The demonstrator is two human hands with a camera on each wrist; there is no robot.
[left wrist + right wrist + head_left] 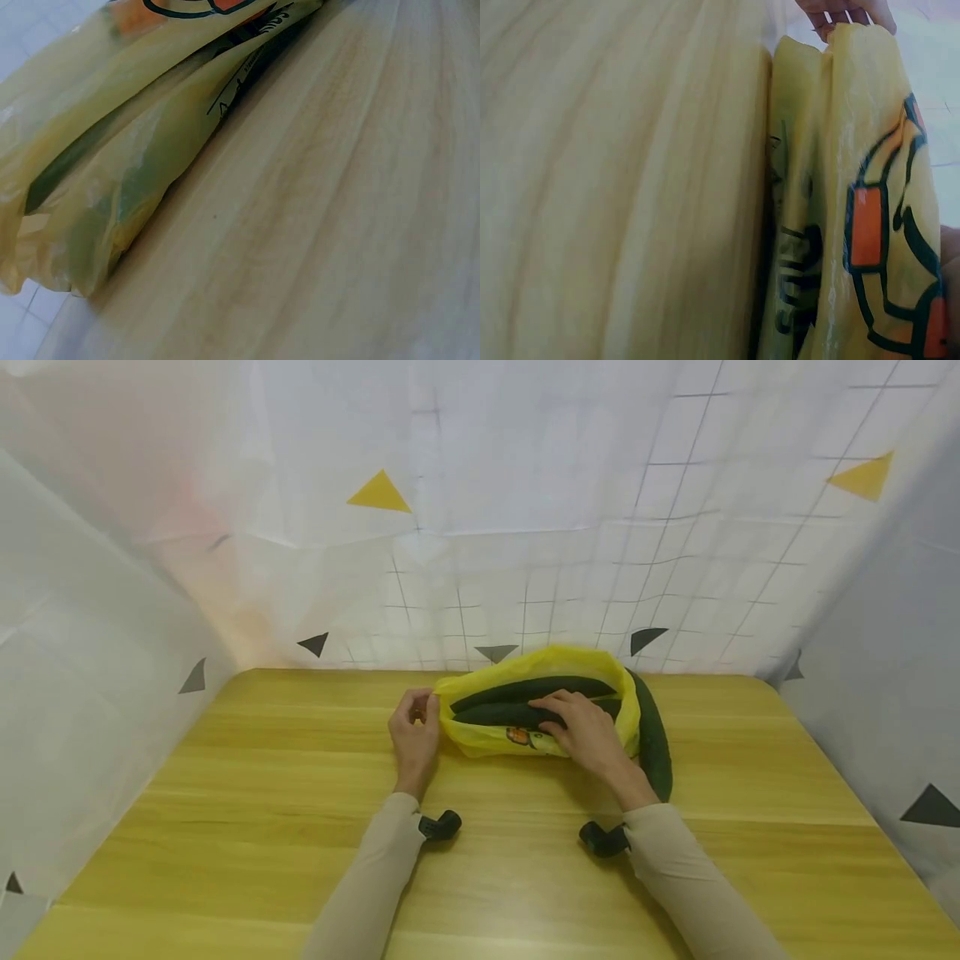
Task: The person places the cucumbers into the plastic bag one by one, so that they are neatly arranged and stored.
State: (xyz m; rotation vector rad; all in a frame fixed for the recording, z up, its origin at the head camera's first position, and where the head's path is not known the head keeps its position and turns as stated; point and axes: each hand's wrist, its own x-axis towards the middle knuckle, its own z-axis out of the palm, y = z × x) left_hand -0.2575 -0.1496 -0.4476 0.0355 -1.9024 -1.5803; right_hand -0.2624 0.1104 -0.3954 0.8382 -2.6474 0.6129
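A yellow plastic bag (472, 739) with a printed picture lies on its side with its mouth spread. Two long dark green cucumbers, a rear one (532, 687) and a front one (487, 715), lie inside it. My left hand (416, 739) pinches the bag's left edge; the right wrist view shows its fingers at the bag's far end. Reaching into the mouth, my right hand (596, 735) grips the front cucumber between thumb and fingers. Another cucumber (655, 743) lies outside, against the bag's right end. In the left wrist view, green shows through the bag (150, 157).
The wooden table (247, 793) extends on both sides and in front of the bag. A white patterned sheet (517, 568) hangs behind the table's back edge, and more sheeting stands at both sides. Black wrist cameras sit on both sleeves.
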